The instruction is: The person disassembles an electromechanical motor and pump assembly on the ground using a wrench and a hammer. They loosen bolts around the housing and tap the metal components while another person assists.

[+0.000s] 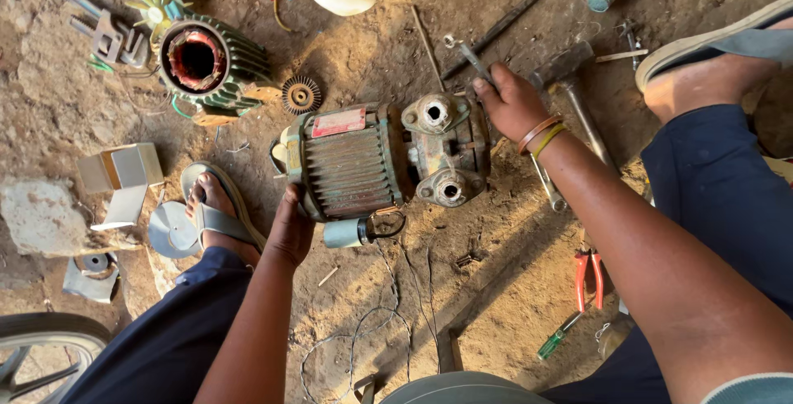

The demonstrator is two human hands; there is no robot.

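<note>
A worn green electric motor pump (380, 160) lies on its side on the dirt floor, with a finned body, a red plate on top and two round ports at its right end. My left hand (291, 230) presses against the motor's near left end. My right hand (510, 100) grips a metal spanner (468, 53) at the pump's far right end; the spanner's tip points up and left. Thin wires (388, 288) trail from the motor toward me.
A green stator housing (206, 61) and a small fan wheel (300, 94) lie at the upper left. A hammer (570, 82), red-handled pliers (588, 276), a green screwdriver (557, 336) and a second spanner (549, 189) lie to the right. My sandalled feet (216, 210) flank the pump.
</note>
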